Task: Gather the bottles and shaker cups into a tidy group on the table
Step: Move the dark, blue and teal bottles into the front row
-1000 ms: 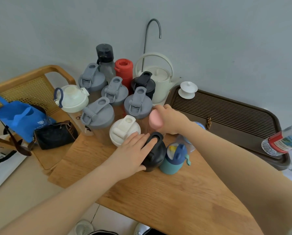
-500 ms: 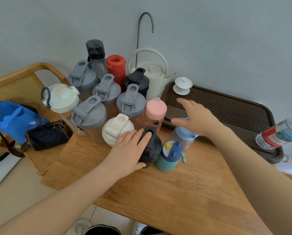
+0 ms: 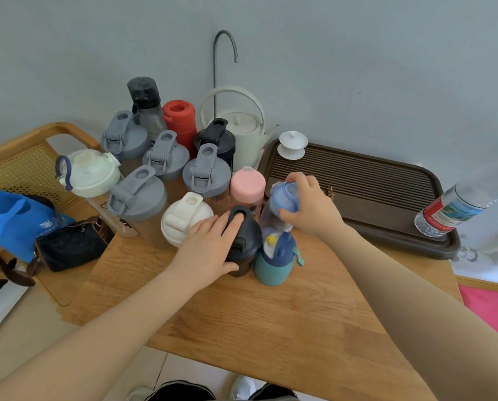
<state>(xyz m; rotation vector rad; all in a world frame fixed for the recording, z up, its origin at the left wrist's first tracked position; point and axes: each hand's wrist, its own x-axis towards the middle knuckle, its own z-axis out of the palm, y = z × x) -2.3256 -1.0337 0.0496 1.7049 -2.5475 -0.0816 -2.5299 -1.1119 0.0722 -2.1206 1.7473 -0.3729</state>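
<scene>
Table (image 3: 270,322) near edge bare wood; cluster sits at far left corner. Nearest row: teal kids' bottle (image 3: 273,266) with navy cap, touching black shaker cup (image 3: 243,244). Left hand (image 3: 207,250) wraps black shaker cup, fingers over lid, thumb at its side. Right hand (image 3: 308,208) closed on blue-lidded clear bottle (image 3: 282,202), just beside pink-capped bottle (image 3: 247,186); can't tell if it's lifted or standing. Behind: white-lidded shaker (image 3: 185,217), four grey-lidded shakers, cream-lidded jug (image 3: 90,172), black shaker, red bottle (image 3: 181,123), smoky dark bottle (image 3: 146,102), all upright, packed close. Judgement: nearly done; blue-lidded bottle needs tucking in. Plastic water bottle (image 3: 456,206) on tea tray (image 3: 386,221) well apart, possibly left to gather.
</scene>
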